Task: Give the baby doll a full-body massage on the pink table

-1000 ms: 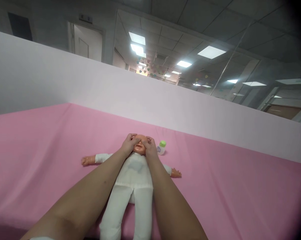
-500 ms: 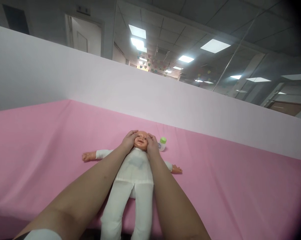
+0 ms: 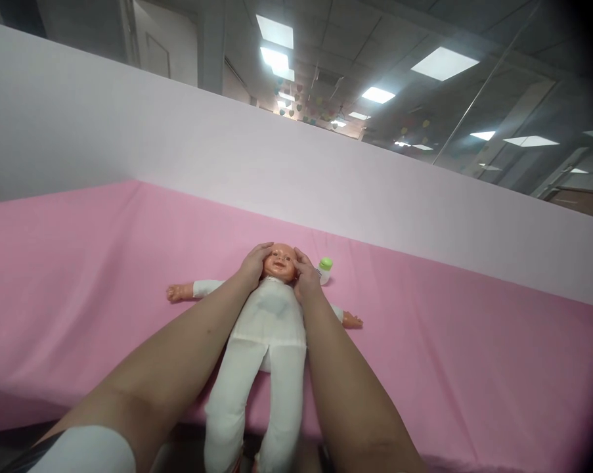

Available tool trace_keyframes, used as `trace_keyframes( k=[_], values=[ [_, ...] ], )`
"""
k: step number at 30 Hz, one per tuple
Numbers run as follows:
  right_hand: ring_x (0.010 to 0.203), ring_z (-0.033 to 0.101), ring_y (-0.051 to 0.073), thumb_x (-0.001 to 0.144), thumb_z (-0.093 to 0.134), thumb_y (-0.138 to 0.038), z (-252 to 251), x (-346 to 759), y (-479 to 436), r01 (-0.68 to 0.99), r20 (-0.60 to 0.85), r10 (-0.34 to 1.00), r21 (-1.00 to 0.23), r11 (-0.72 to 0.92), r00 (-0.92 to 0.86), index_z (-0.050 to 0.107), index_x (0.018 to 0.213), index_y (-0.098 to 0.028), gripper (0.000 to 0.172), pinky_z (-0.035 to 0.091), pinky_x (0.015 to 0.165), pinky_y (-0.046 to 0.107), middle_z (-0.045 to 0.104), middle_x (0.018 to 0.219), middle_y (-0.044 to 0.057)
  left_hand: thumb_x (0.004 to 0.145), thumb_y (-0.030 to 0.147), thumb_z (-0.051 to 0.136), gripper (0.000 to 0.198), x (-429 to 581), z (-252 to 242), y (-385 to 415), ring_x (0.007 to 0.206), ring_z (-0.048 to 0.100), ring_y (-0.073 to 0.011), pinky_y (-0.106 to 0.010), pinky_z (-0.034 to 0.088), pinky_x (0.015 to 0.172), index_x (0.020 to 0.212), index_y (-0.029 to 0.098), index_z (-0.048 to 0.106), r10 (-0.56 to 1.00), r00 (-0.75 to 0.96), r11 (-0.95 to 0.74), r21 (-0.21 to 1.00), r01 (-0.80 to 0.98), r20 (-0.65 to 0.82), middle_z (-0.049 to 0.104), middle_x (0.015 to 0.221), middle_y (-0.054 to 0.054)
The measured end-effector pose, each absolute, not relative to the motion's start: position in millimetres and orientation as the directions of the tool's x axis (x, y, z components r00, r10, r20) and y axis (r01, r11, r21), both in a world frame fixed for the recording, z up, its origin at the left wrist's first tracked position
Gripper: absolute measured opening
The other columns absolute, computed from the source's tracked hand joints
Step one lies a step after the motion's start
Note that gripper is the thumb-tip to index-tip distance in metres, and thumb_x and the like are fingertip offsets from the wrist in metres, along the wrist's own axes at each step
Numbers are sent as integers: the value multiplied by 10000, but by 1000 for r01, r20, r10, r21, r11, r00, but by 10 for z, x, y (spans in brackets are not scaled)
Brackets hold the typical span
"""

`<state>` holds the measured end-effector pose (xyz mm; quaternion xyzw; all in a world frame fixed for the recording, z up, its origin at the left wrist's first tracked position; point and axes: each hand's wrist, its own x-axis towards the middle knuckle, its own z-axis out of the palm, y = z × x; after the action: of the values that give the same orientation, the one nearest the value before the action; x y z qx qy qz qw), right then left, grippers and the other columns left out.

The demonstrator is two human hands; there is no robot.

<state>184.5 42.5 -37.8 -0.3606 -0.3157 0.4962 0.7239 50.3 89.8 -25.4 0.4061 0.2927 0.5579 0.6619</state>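
White-suited, the doll [image 3: 271,315] lies on its back on the pink-draped counter [image 3: 79,276], arms spread, its orange plastic face smiling upward (the legs reach the near edge). The left hand [image 3: 253,263] and right hand [image 3: 303,277] bracket its head, each grip open, fingers laid against the cheeks, seemingly to steady it. A green-capped bottle [image 3: 325,269] sits just beside the head.

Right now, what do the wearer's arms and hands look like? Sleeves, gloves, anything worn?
Both bare: left hand and right hand have no gloves, and no rings or watch that I can make out. Forearms uncovered. A white short sleeve shows on the left upper arm at the bottom edge, with a dark strip beside it. No sleeve visible on the right arm.
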Motion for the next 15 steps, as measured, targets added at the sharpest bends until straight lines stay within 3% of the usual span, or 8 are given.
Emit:
trace_keyframes(
  k=[3, 8, 11, 15],
  values=[
    [1128, 651, 244, 723, 755, -350, -359, 1799, 393, -317, 210, 920, -893, 318, 332, 563, 1304, -242, 622, 545, 994, 413, 634, 1293, 64, 713, 303, 793, 566, 498, -261, 876, 965, 700, -249, -376, 564, 893, 1242, 172, 639, 965, 235, 18, 870, -492, 113, 707, 1118, -120],
    [1182, 596, 238, 740, 763, -476, -296, 1769, 330, -24, 328, 865, -931, 363, 380, 549, 1285, -229, 636, 494, 1026, 364, 591, 1316, 78, 695, 310, 832, 786, 477, -299, 882, 1123, 668, -273, -378, 518, 1000, 1429, 241, 561, 955, 224, -86, 904, -419, 195, 622, 1344, -119],
    [1161, 598, 232, 750, 750, -501, -263, 1765, 300, 52, 335, 856, -938, 343, 393, 548, 1286, -230, 634, 488, 1007, 352, 600, 1302, 78, 723, 337, 811, 763, 461, -310, 888, 1157, 659, -280, -380, 515, 1011, 1441, 257, 563, 941, 259, -116, 925, -362, 219, 623, 1366, -109],
    [1147, 600, 233, 738, 752, -519, -235, 1764, 302, 150, 359, 825, -933, 327, 437, 576, 1252, -204, 627, 480, 992, 346, 628, 1277, 86, 729, 347, 793, 645, 470, -297, 880, 1047, 696, -271, -369, 558, 923, 1343, 231, 635, 935, 284, -115, 937, -329, 215, 698, 1235, -102]
  ],
)
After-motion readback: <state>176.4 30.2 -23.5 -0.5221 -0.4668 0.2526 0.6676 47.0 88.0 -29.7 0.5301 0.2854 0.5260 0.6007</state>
